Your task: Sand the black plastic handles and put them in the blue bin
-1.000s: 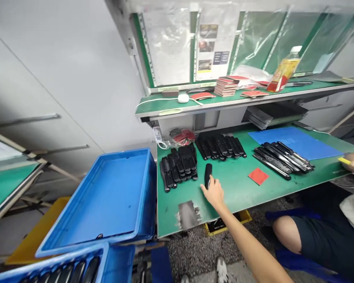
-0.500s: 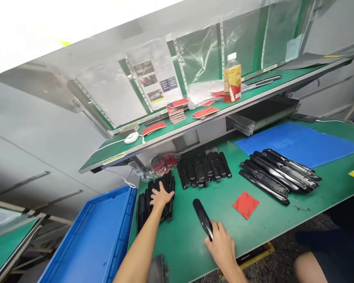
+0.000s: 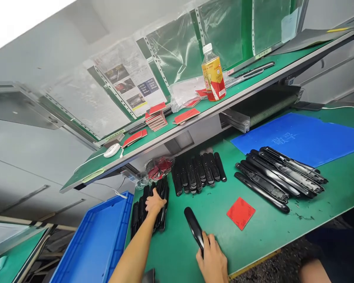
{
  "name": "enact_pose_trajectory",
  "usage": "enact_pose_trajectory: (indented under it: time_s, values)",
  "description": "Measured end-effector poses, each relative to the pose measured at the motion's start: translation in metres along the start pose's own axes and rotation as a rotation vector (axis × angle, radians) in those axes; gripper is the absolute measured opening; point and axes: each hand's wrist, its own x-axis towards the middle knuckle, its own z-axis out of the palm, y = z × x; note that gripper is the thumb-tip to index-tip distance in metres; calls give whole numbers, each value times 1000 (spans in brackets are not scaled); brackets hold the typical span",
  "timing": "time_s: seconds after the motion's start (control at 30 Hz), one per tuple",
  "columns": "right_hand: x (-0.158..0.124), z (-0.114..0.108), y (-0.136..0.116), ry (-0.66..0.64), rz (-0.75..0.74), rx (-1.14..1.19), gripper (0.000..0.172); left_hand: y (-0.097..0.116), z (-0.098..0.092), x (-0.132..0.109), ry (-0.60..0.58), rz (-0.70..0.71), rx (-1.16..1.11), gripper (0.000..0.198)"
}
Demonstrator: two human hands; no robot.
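My left hand [image 3: 155, 203] rests on a pile of glossy black elongated parts [image 3: 164, 208], its fingers over them and hiding part of the pile. My right hand [image 3: 211, 261] is shut on one similar black part [image 3: 194, 227] near the bench's front edge, gripping its lower end. That part lies tilted, with its upper end pointing away from me. Another group of black parts [image 3: 199, 173] lies side by side just beyond the left hand, and a longer bunch [image 3: 279, 177] lies farther right.
A blue plastic crate [image 3: 91, 245] stands left of the green bench mat [image 3: 262, 232]. A red square [image 3: 240, 213] and a blue sheet [image 3: 295, 137] lie on the mat. Overhead, a green shelf [image 3: 191, 120] holds a bottle [image 3: 213, 72] and stacked red-and-tan pads [image 3: 156, 121].
The whole view has tilted and shifted. My left hand has come in from the lower left onto the pile since the oldest frame. My right hand keeps the black part, now nearer the front edge.
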Motion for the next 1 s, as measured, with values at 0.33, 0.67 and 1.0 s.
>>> enact_pose_trajectory:
  time_s: [0.33,0.67,1.0]
  values:
    - [-4,12,9,124,-101,-6,38,-16,-8,-15,84,178,-178,48]
    - [-2,0,3,163,-117,-93,34,-77,-29,-41,240,316,-785,89]
    - [-12,3,-11,54,-28,-185,53,-475,41,-163,461,-566,-1275,53]
